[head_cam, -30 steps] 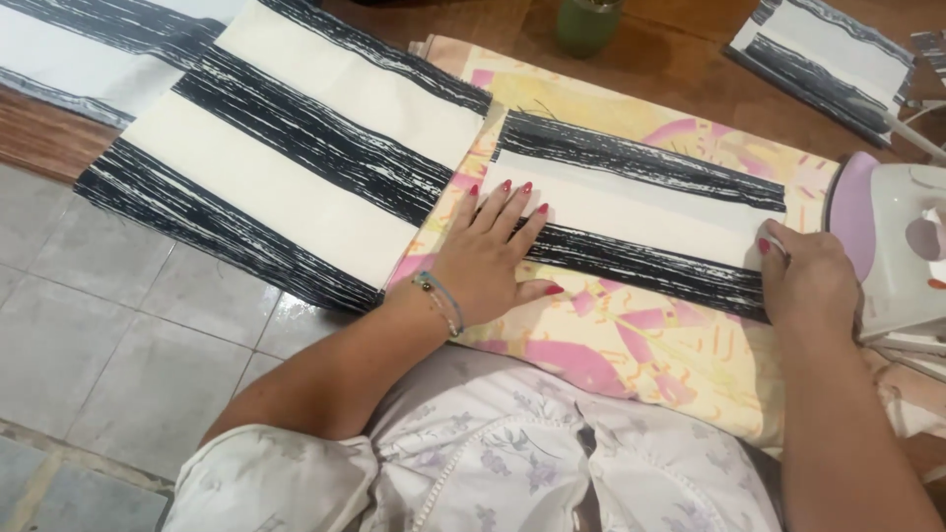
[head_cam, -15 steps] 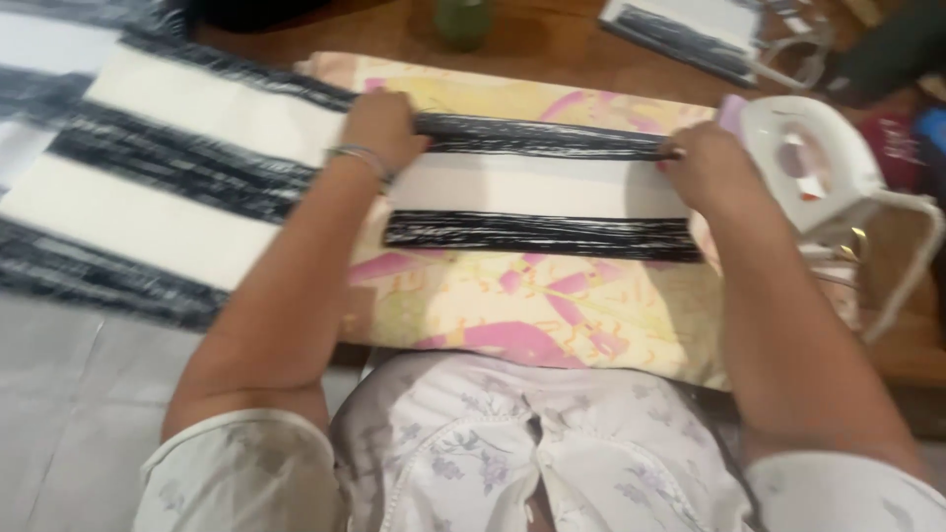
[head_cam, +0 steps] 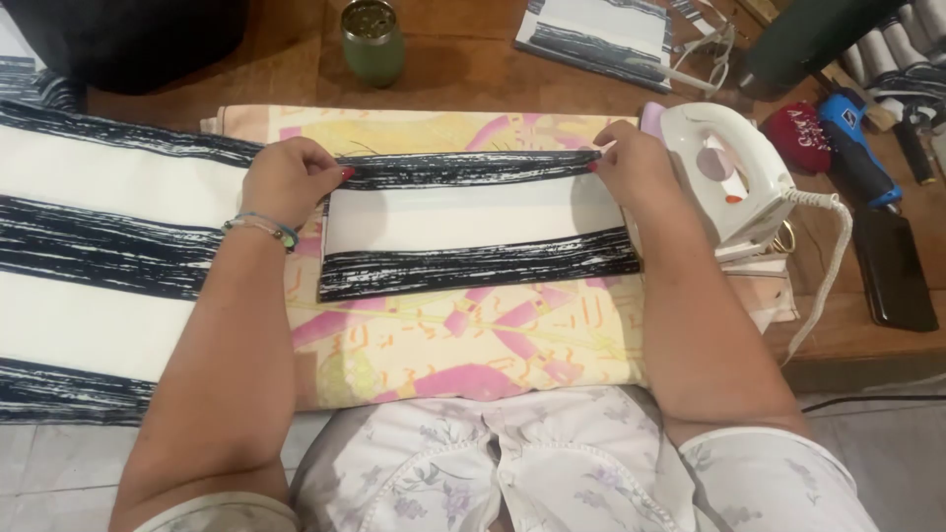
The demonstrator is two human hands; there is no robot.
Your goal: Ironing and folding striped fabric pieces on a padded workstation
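At frame centre, the left hand (head_cam: 289,180) and right hand (head_cam: 634,164) each pinched the striped cloth's (head_cam: 473,222) upper edge, beside a white iron (head_cam: 727,172).

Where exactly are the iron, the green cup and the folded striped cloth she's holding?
iron (head_cam: 734,167), head view, on its white body.
green cup (head_cam: 372,41), head view, on its side wall.
folded striped cloth (head_cam: 473,212), head view, on its white middle band.

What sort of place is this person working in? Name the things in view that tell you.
Probably a home sewing or craft workspace. A white iron stands on a wooden table, a flowered pad serves for pressing, and both hands, left and right, hold striped cloth on it.
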